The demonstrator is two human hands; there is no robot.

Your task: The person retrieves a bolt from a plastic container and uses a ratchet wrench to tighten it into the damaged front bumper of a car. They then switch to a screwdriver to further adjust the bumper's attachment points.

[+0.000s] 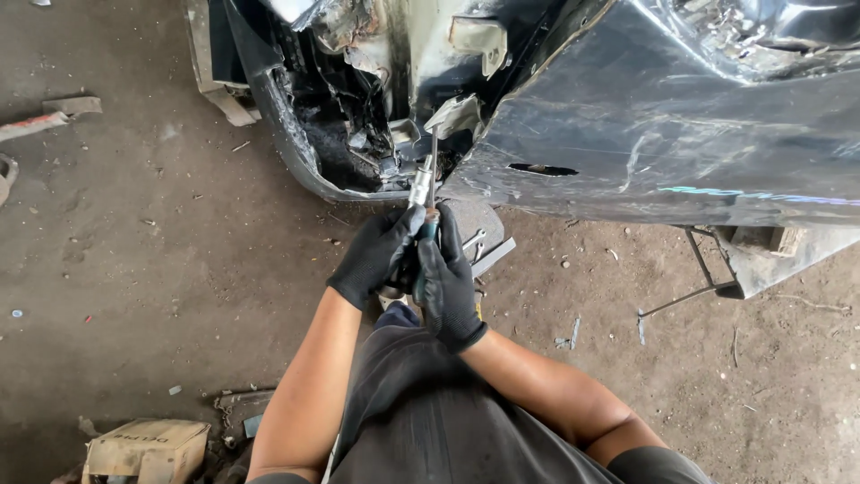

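Both my hands wear black gloves and meet just below a damaged black car body panel (645, 116). My left hand (374, 255) grips a silver socket-like tool (420, 184) that points up into the torn opening of the panel. My right hand (445, 280) is closed around the teal handle of a screwdriver (433, 170), whose thin shaft runs up beside the silver tool toward a bent metal bracket (455, 115). The lower ends of both tools are hidden by my gloves.
Dirt floor all around. A metal stand (690, 287) props the panel at right, next to a wood block (763, 238). Flat metal pieces (488, 253) lie under my hands. A cardboard box (148, 448) sits at lower left, scrap bars (40, 121) at upper left.
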